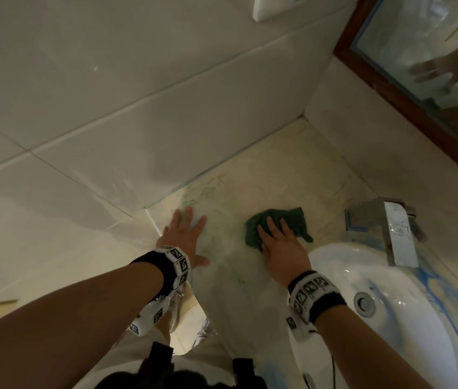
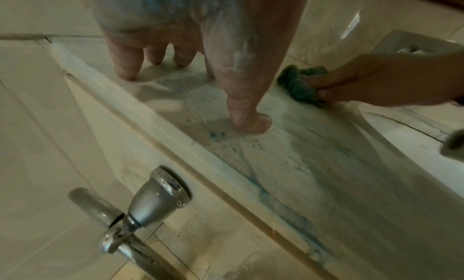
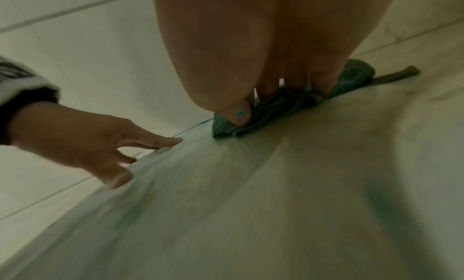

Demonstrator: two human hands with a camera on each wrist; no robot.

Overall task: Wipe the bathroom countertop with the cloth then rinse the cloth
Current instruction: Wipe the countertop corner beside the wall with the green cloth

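A dark green cloth (image 1: pixel 292 217) lies bunched on the beige marble countertop (image 1: pixel 264 175), just left of the basin. My right hand (image 1: pixel 281 245) presses down on the cloth with fingers extended; in the right wrist view the fingertips and thumb of that hand (image 3: pixel 263 56) bear on the cloth (image 3: pixel 356 73). My left hand (image 1: pixel 185 237) rests flat on the counter with fingers spread, about a hand's width left of the cloth and holding nothing. The left wrist view shows the left hand (image 2: pixel 226 66) smeared with pale foam, and the cloth (image 2: pixel 296 83) under the right hand (image 2: pixel 376 79). Blue-green streaks mark the countertop (image 2: pixel 314 155).
A white basin (image 1: pixel 343 265) with a chrome faucet (image 1: pixel 396 231) sits to the right, blue smears around its rim. Tiled walls meet at the counter's far corner, and a wood-framed mirror (image 1: pixel 432 66) hangs on the right. A chrome valve (image 2: pixel 155 197) sticks out below the counter's front edge.
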